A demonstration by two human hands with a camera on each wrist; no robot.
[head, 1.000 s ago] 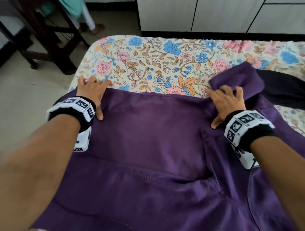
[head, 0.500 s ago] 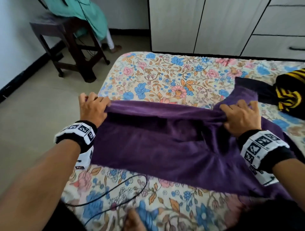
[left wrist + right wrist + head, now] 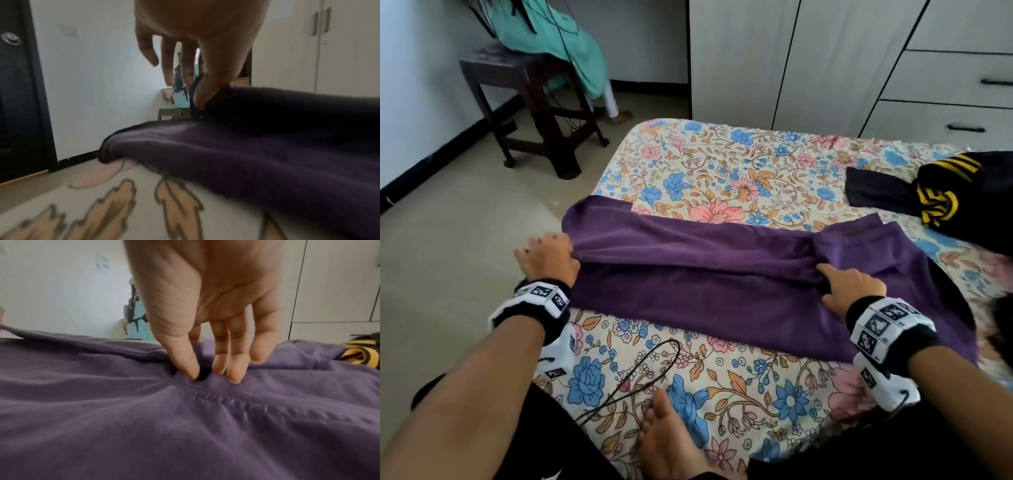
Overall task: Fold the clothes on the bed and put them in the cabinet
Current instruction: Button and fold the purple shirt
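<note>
Between both hands (image 3: 549,260) (image 3: 851,289), purple garment (image 3: 705,291) (pinched)

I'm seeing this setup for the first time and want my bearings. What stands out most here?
A purple garment lies spread across the near part of the floral bedsheet, with the left hand pinching its left edge and the right hand pinching a fold toward its right side. A black garment with yellow stripes lies at the bed's far right, and white cabinet doors stand beyond the bed.
</note>
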